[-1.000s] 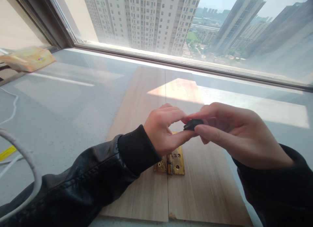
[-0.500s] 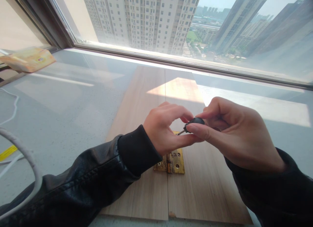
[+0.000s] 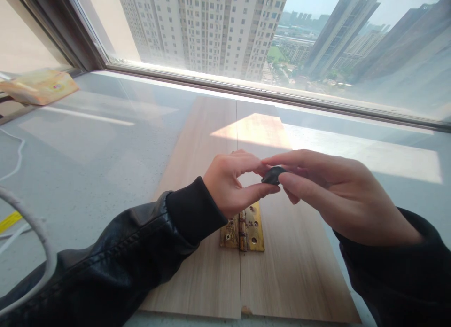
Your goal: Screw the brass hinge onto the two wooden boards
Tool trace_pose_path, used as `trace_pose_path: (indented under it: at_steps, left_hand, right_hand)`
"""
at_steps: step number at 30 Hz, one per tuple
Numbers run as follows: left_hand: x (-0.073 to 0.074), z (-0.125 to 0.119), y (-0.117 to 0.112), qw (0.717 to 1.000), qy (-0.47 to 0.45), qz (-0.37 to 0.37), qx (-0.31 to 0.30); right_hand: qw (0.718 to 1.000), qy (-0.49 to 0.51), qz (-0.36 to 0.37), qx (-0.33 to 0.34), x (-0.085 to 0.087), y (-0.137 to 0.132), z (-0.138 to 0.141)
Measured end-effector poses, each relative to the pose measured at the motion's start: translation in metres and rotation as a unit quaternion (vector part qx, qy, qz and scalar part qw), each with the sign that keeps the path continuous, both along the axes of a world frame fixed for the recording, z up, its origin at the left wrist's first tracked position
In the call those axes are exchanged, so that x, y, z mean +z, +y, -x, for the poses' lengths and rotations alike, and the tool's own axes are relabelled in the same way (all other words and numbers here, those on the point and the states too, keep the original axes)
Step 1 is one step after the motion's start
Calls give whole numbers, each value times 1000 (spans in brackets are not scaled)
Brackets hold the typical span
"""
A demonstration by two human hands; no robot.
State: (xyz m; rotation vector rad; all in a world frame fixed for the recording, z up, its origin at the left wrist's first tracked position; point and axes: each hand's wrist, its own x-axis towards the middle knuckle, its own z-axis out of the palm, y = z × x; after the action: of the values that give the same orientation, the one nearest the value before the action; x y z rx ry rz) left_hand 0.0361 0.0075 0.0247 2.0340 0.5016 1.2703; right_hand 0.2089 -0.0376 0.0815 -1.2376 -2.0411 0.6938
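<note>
A small screwdriver [image 3: 272,175] with a stubby black handle is held between both hands, above the two wooden boards. My left hand [image 3: 234,181] curls round it from the left, thumb and fingers closed on the handle. From the right, my right hand [image 3: 334,190] pinches the handle's other end between thumb and fingers. The shaft that showed earlier is now hidden. Below the hands, a worn brass hinge [image 3: 259,233] spans the seam between the left board [image 3: 200,280] and the right board [image 3: 289,275]. A screw sits in its lower left hole; the holes on its right leaf show dark.
The boards lie on a pale speckled sill [image 3: 134,144] below a large window. A tissue pack [image 3: 42,86] rests at the far left. A looped white cable [image 3: 45,242] passes over my left sleeve, and a thin white cord [image 3: 17,153] lies beyond.
My right hand's fingers have straightened and reach farther left over the screwdriver. The handle has shifted slightly left, and its metal shaft has gone out of sight.
</note>
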Motion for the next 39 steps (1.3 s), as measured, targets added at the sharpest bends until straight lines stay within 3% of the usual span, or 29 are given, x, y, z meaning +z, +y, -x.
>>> trace_pose_path:
  at_steps: [4, 8, 13, 18, 22, 28, 35, 39]
  left_hand:
    - [0, 1, 2, 999, 11, 17, -47]
    - [0, 2, 3, 998, 8, 36, -60]
    - [5, 1, -1, 998, 44, 45, 21]
    - [4, -3, -5, 995, 35, -4, 93]
    - [0, -3, -5, 996, 19, -17, 86]
    - [3, -1, -3, 999, 17, 2, 34]
    - [-1, -2, 0, 999, 2, 18, -28]
    - [3, -2, -1, 999, 20, 15, -23]
  right_hand:
    - [1000, -5, 10, 15, 1, 1, -6]
    - [1000, -18, 6, -16, -1, -2, -7]
    - [994, -41, -46, -85, -8, -1, -6]
    - [983, -41, -109, -141, -17, 0, -1]
    - [985, -36, -121, -114, -15, -2, 5]
    - [999, -30, -15, 6, -1, 0, -2]
    - [999, -27, 21, -10, 3, 0, -10]
    - [998, -60, 3, -35, 2, -2, -9]
